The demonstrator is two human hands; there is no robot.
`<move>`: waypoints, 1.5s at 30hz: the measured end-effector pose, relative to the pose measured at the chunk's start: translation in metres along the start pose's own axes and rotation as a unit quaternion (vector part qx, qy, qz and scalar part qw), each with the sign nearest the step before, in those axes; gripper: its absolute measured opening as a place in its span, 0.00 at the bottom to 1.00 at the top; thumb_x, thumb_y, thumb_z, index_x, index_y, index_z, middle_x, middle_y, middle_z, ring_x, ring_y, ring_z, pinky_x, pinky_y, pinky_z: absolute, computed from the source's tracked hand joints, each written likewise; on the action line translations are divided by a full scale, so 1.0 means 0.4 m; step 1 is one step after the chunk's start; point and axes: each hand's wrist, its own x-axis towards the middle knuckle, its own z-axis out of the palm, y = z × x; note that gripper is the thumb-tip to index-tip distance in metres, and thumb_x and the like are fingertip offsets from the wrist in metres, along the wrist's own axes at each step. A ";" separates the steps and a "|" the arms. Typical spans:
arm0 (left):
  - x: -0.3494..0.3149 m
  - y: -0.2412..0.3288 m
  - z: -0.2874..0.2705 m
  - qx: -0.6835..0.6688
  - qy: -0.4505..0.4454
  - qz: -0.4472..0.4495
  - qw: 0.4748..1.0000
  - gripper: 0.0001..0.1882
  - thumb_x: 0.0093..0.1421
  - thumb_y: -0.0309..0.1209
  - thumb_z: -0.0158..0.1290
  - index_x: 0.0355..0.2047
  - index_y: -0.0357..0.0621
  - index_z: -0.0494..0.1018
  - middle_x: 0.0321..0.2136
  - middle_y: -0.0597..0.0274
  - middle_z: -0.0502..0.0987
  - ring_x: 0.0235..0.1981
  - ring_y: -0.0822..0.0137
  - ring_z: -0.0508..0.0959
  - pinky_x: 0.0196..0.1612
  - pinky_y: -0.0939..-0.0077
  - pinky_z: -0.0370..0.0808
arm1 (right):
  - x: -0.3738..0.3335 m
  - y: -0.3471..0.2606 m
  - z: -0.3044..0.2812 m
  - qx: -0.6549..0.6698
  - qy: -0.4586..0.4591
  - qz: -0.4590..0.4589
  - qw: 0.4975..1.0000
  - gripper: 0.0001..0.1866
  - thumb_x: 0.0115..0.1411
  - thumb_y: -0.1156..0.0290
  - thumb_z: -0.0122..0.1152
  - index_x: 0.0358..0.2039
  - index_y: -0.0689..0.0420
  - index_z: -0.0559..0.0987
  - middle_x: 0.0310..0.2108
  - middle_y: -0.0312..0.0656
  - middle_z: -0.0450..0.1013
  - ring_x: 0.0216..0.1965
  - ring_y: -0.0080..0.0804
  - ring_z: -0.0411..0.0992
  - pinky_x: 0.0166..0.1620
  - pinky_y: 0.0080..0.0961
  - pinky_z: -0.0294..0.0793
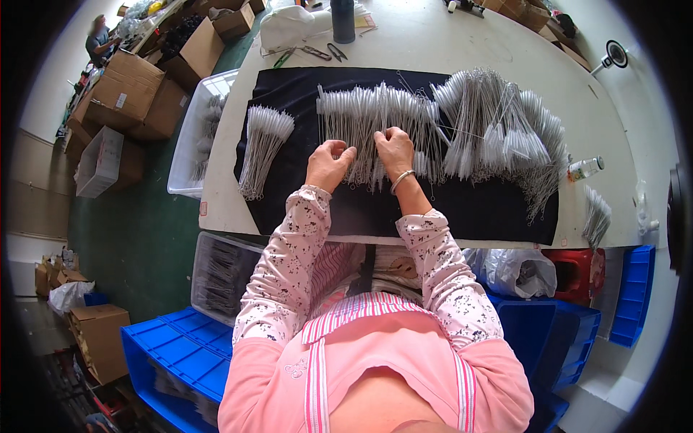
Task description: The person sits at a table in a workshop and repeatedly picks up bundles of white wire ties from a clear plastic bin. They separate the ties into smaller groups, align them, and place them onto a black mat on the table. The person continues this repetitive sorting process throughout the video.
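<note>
Both hands are working at the centre of the frame on a row of thin white wire brushes [368,123] lying on a black cloth [462,209]. The left hand [328,164] is curling its fingers, pinched narrow, over the brush handles; the right hand [395,148], wearing a bangle, is pressing its fingertips into the same row, though whether it is gripping any I cannot tell. A separate small bundle [263,148] is lying at centre left, and a large tangled heap [505,133] is crowding the upper right. Scissors [317,52] and a dark cylinder [343,20] are sitting at the top. The cloth is covering a white table [577,94]. Cardboard boxes [137,94] are filling the upper left; blue crates [180,353] are standing at lower left on the green floor [130,238].
</note>
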 end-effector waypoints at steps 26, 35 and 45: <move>-0.018 0.010 0.071 0.209 -0.008 -0.031 0.977 0.14 0.54 0.40 0.56 0.35 0.44 0.79 0.33 0.56 0.80 0.37 0.56 0.79 0.45 0.64 0.74 | 0.034 -0.024 0.001 -0.097 -0.034 -0.061 0.993 0.23 0.48 0.48 0.63 0.22 0.61 0.79 0.22 0.49 0.76 0.26 0.42 0.76 0.32 0.36 0.73; -0.035 -0.021 0.079 0.003 0.020 0.039 0.999 0.12 0.55 0.35 0.57 0.33 0.39 0.78 0.29 0.58 0.80 0.30 0.68 0.79 0.38 0.74 0.75 | 0.048 0.006 -0.052 0.207 -0.158 -0.009 0.965 0.14 0.47 0.65 0.59 0.23 0.66 0.76 0.17 0.42 0.71 0.19 0.27 0.69 0.25 0.27 0.69; 0.147 0.002 -0.084 -0.224 -0.010 -0.266 0.938 0.37 0.57 0.57 0.49 0.57 0.40 0.62 0.55 0.50 0.65 0.55 0.53 0.64 0.52 0.51 0.62 | 0.027 -0.205 -0.181 0.101 0.137 -0.469 0.867 0.06 0.53 0.71 0.59 0.31 0.58 0.75 0.26 0.41 0.72 0.20 0.33 0.73 0.27 0.26 0.75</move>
